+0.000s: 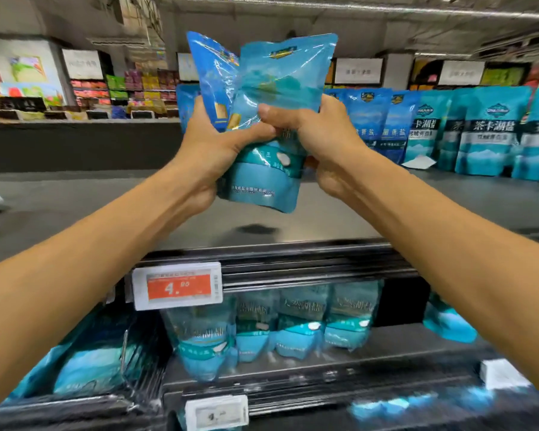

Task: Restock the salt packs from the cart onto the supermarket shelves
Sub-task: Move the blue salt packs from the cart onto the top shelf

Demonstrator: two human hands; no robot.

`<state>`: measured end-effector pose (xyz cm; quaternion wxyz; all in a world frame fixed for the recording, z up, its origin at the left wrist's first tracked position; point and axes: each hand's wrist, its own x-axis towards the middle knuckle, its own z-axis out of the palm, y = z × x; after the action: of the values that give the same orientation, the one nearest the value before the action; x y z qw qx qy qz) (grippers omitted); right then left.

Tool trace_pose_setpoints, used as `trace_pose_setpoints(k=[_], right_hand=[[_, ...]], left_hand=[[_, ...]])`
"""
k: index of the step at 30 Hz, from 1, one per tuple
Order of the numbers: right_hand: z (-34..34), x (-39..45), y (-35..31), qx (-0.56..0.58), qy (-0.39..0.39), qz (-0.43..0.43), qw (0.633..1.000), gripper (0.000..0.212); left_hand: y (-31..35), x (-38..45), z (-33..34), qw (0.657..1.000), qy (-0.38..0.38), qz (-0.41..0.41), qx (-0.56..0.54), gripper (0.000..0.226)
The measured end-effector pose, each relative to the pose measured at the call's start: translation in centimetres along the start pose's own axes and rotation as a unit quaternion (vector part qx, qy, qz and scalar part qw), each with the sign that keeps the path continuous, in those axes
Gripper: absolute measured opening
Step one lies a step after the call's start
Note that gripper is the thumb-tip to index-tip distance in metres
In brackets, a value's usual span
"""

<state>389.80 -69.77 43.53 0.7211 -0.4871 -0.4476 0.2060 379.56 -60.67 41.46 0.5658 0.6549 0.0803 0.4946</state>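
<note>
While both hands [218,150] grip salt packs [271,119], top shelf [75,209] w/ room.

Both hands raised in front of me over the top shelf [75,200]. Left hand [209,150] and right hand [321,132] side by side, touching, each gripping the held salt packs [271,119] between them; one pack in front, another behind and to its left. Standing row of packs [448,132] on the top shelf, to the right of the hands and further back. Price tag [177,285] on the shelf's front edge, below the left forearm. Lower shelf packs [293,321] sit under it. Cart packs [91,362] low left. Second tag [217,412] at bottom centre. Far aisle shelves [131,88] behind, upper left.
</note>
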Motion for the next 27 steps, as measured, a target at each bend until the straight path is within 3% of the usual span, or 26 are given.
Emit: trace_pose_setpoints(k=[4, 9, 15, 20, 24, 27], right_hand=[[-3.1, -2.5, -0.3, 0.024, 0.041, -0.011, 0.999, 0.029], [-6.9, -5.8, -0.1, 0.017, 0.073, -0.047, 0.996, 0.028], [-15.1, -14.1, 2.8, 0.023, 0.033, -0.085, 0.996, 0.027], [-21.5, -21.2, 8.8, 0.015, 0.081, 0.062, 0.995, 0.048], [-24.0, -23.1, 12.0, 0.018, 0.115, 0.153, 0.981, 0.036], [-25.0, -22.9, 13.9, 0.024, 0.133, 0.213, 0.968, 0.039]], left_hand=[[-0.4, -1.5, 2.4, 0.995, -0.059, -0.052, -0.056, 0.037], [-0.9, -2.5, 5.9, 0.994, 0.008, -0.082, -0.071, 0.034], [-1.7, -2.3, 8.4, 0.990, 0.058, -0.094, -0.090, 0.039], [-3.4, -2.6, 9.2, 0.990, 0.090, -0.082, -0.074, 0.039], [-3.8, -2.4, 9.4, 0.989, 0.109, -0.073, -0.063, 0.038], [-3.8, -2.6, 9.7, 0.991, 0.100, -0.073, -0.049, 0.035]])
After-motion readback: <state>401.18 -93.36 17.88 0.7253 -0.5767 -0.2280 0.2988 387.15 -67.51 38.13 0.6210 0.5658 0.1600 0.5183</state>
